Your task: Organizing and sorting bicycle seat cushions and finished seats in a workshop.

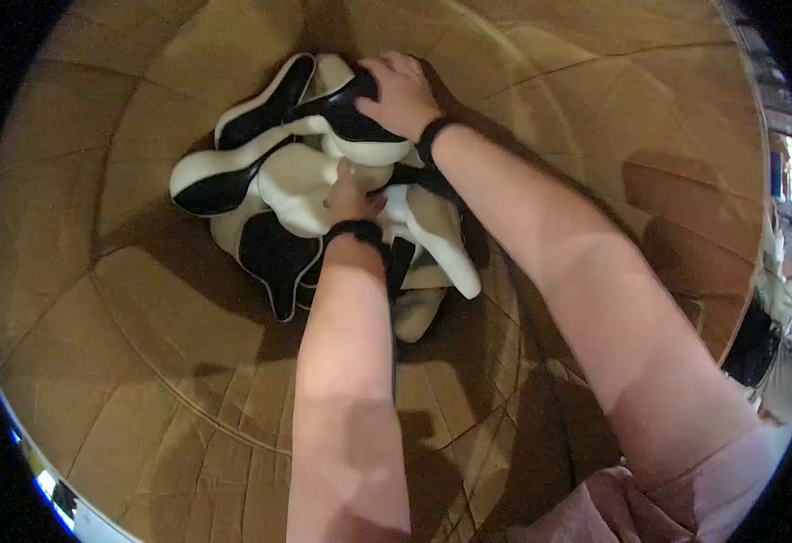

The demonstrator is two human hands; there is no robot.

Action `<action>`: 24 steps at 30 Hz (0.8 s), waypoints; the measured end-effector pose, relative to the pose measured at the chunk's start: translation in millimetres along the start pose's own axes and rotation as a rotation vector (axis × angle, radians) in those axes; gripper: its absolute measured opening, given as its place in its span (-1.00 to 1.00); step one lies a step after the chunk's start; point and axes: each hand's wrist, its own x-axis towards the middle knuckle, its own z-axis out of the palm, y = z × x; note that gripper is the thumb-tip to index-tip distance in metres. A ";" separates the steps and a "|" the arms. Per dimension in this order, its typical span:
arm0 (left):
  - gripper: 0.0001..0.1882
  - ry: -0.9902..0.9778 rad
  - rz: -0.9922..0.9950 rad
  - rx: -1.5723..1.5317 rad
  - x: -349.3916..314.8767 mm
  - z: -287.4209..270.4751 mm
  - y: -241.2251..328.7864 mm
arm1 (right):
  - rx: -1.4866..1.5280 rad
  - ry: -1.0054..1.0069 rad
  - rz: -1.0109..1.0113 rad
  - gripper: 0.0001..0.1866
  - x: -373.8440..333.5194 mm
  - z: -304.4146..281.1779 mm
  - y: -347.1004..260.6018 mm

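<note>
Several black-and-white bicycle saddles lie heaped at the bottom of a large cardboard box [188, 362]. My right hand [402, 95] is over the rear end of the upper saddle [369, 127], its thumb on the black cover and its fingers curled at the far edge. Lower in the heap, my left hand [353, 195] reaches between saddles, closed on a white saddle [301, 185]; its fingertips are partly hidden. Another white saddle [432, 235] sits just right of my left hand, its narrow nose toward the lower right.
Tall cardboard walls [613, 118] curve round the heap on all sides. A black-and-white saddle [269, 100] leans at the upper left of the heap, and one more saddle [278, 253] lies underneath at the lower left. Past the box rim at the right is cluttered background.
</note>
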 end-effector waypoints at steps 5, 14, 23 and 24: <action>-0.06 0.668 -0.435 -0.195 35.0 52.5 -19.8 | -0.421 -0.619 -0.165 -0.29 45.2 68.9 -26.0; -0.18 0.818 0.080 -0.509 -63.2 78.7 5.8 | -0.608 -1.357 -0.127 -0.08 84.9 121.5 -60.4; -0.56 0.290 0.073 -0.522 -212.2 101.5 100.4 | 0.587 -1.009 0.095 -0.09 40.8 -145.3 -86.9; -0.54 0.250 0.087 -0.545 -232.9 107.6 131.6 | 0.710 -0.997 0.161 -0.13 42.7 -191.6 -109.7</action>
